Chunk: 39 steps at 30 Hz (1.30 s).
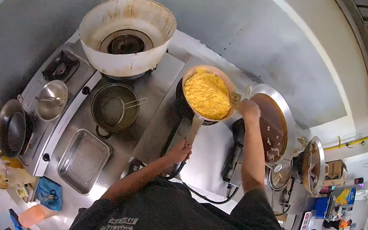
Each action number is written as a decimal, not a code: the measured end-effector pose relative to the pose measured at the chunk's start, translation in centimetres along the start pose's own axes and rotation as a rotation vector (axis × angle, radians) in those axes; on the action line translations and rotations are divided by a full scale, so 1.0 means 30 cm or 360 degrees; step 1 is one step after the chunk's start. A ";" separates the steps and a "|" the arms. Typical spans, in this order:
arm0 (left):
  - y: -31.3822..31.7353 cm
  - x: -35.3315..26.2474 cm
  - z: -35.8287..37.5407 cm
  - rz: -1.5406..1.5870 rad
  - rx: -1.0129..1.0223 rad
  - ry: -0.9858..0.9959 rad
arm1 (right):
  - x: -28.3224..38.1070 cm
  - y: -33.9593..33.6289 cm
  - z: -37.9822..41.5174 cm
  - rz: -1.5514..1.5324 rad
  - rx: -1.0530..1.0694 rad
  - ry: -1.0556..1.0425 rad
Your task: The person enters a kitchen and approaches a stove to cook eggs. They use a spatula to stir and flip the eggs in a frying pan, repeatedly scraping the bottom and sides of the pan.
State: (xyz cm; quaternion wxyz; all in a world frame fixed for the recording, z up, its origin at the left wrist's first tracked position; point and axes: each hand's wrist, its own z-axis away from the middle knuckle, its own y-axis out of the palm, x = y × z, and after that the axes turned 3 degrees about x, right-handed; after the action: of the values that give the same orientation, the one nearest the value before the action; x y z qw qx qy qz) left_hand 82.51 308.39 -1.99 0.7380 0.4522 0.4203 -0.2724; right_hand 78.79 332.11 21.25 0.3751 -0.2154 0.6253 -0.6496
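My left hand [179,152] is wrapped round the handle of a frying pan [198,116] over the burner. A thick yellow layer that looks like cooked egg [207,93] covers most of the pan's inside. At the pan's right edge, my right hand [249,110] is closed on a slotted spatula [235,99]. The spatula's blade lies at the rim beside the egg. Part of its grip is hidden by my fingers.
Right of the pan stands a wide pot of brown liquid [268,114], close to my right forearm. To the left are a dark wok [115,106], a wire-mesh tray [84,162] and a tall white-walled burner [122,62]. A black hose [209,200] runs in front of me.
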 end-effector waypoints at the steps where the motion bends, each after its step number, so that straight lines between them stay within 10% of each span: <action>1: 0.009 0.002 0.004 0.0050 -0.0079 0.0018 | 0.005 0.084 -0.072 -0.0020 0.0030 0.0015; 7: 0.000 0.032 -0.018 0.0172 -0.0069 0.0092 | 0.062 0.232 -0.379 0.0404 -0.0215 -0.0674; 14: 0.012 -0.005 0.008 0.0218 -0.0086 0.0069 | 0.156 0.002 -0.134 0.0907 -0.0015 -0.1134; 33: 0.024 -0.065 0.040 0.0060 -0.0118 0.0062 | 0.178 0.037 0.273 0.0440 -0.0130 -0.0737; 39: 0.028 -0.045 0.033 0.0051 -0.0178 0.0078 | 0.135 0.071 0.011 0.0242 -0.0109 -0.0384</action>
State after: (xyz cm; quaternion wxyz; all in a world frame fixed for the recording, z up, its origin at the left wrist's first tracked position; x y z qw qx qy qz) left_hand 82.85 307.91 -0.21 0.7558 0.4234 0.4456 -0.2255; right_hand 76.95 328.96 18.45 0.4880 -0.2566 0.6120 -0.5670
